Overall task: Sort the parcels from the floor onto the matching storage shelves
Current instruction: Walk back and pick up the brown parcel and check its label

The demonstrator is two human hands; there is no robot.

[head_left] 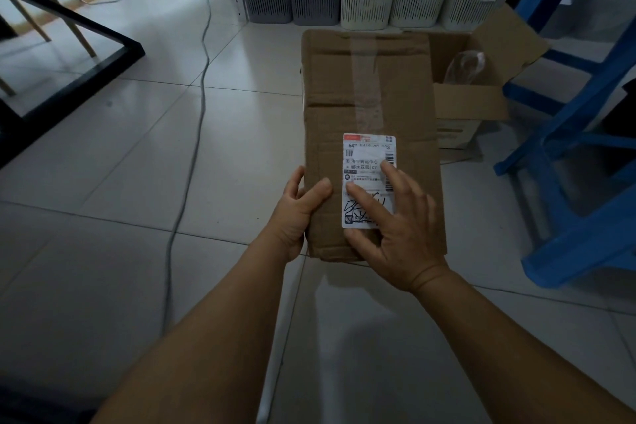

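Note:
A brown cardboard parcel (368,96), sealed with clear tape, is held above the tiled floor in the middle of the head view. A white shipping label (368,155) is stuck on its near top face. My left hand (297,213) grips the parcel's near left edge, thumb on top. My right hand (395,227) lies flat on top, fingers spread over the lower part of the label, covering some of its print.
An open cardboard box (475,103) with a clear plastic bag inside sits on the floor to the right. A blue shelf frame (585,113) stands at the far right. Several slotted bins (364,0) line the back. A grey cable (203,86) crosses the floor; a black frame (69,79) lies left.

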